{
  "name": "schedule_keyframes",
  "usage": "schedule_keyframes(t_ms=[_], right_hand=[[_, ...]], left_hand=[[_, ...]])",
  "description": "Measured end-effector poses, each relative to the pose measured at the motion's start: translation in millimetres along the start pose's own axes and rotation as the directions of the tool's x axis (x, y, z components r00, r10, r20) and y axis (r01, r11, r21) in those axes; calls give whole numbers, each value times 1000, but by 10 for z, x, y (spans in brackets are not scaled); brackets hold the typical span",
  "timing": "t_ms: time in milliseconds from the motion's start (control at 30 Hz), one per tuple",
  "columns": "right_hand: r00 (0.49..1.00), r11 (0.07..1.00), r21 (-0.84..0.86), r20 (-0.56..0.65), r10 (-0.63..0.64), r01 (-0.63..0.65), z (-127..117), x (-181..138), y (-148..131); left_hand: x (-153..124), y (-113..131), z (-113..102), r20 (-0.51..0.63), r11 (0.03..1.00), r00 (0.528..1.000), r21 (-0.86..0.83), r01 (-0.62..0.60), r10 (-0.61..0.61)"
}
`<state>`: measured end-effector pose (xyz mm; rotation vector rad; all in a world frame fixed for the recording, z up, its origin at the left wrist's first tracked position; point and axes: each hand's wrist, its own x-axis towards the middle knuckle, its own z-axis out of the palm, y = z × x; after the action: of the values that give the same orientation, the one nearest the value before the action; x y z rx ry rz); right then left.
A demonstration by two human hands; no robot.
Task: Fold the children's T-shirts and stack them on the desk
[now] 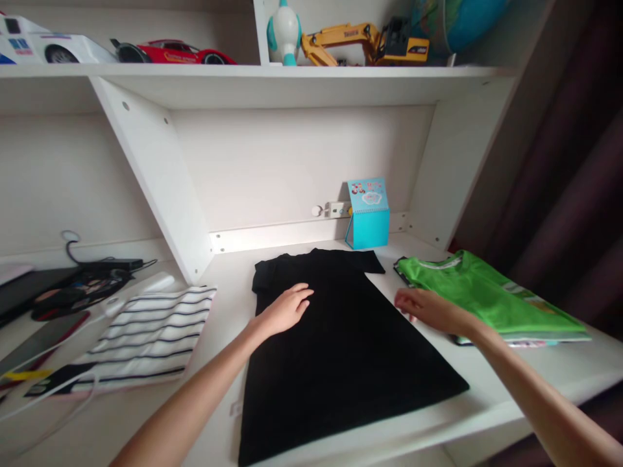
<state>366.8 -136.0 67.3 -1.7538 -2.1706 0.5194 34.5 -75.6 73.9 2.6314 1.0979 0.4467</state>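
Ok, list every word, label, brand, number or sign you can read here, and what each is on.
"TRUCK", as best it reads: on the arm of the excavator.
White car: lettering on its side, too blurred to read.
Red car: small side lettering, unreadable.
Calendar: print on its upper part, too blurred to read.
Black shirt: no lettering visible.

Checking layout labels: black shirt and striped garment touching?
Apart. The head view shows a strip of white desk between the black shirt and the striped garment.
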Motion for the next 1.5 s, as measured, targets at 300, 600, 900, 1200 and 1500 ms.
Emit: schedule_keyframes(t_ms=[300,600,900,1200,1500], right_hand=[[982,973,-189,-107,-154,132,738,608,-305],[995,965,-259,-85,-56,33,935,577,-274],[995,967,-250,-73,-61,41,939,578,-264],[999,952,-303,-24,27,-33,874,578,-262],[997,941,-335,40,62,-45,766,484,-382]], left_hand=[[233,-568,453,37,955,970,188,231,-242],[139,-1149,76,-213,554,635,338,761,-743],[168,-1028,75,-226,767,851,370,525,-473],[212,-1094,293,-29,856,896,282,433,-443],[135,-1246,-19,167,922,909,132,364,-382]])
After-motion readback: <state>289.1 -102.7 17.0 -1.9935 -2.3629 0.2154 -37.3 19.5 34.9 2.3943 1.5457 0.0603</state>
